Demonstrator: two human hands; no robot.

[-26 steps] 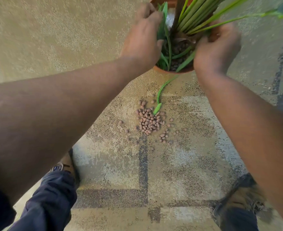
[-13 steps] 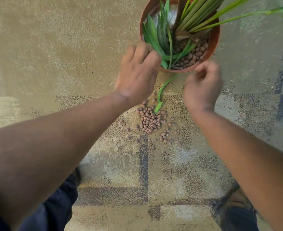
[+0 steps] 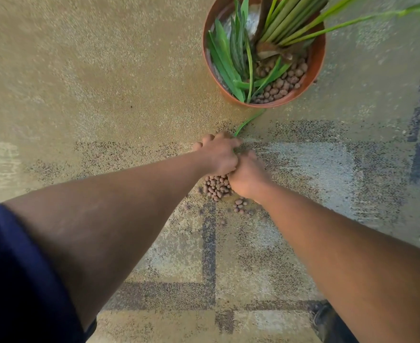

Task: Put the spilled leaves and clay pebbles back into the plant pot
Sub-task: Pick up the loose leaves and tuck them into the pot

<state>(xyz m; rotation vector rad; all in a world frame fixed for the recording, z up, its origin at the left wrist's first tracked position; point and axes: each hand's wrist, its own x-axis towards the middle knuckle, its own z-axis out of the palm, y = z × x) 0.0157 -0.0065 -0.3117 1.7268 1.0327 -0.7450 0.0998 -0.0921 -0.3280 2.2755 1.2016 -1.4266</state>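
A terracotta plant pot (image 3: 318,58) stands at the top right, holding green leaves and brown clay pebbles. On the carpet below it lies a heap of spilled clay pebbles (image 3: 216,186) with a few strays beside it. A thin green leaf (image 3: 249,120) runs from the pot's near rim down to the heap. My left hand (image 3: 220,154) and my right hand (image 3: 247,175) are both down on the heap, pressed together, fingers curled over the pebbles and the leaf's lower end. What lies under the palms is hidden.
The floor is a tan carpet (image 3: 92,78) with darker grey lines and patches. Long green stems (image 3: 367,19) lean out of the pot to the upper right. A shoe (image 3: 327,318) shows at the bottom right edge.
Both hands left the pot and came down toward me onto the spilled pebble heap, closing together over it. The pot now stands uncovered.
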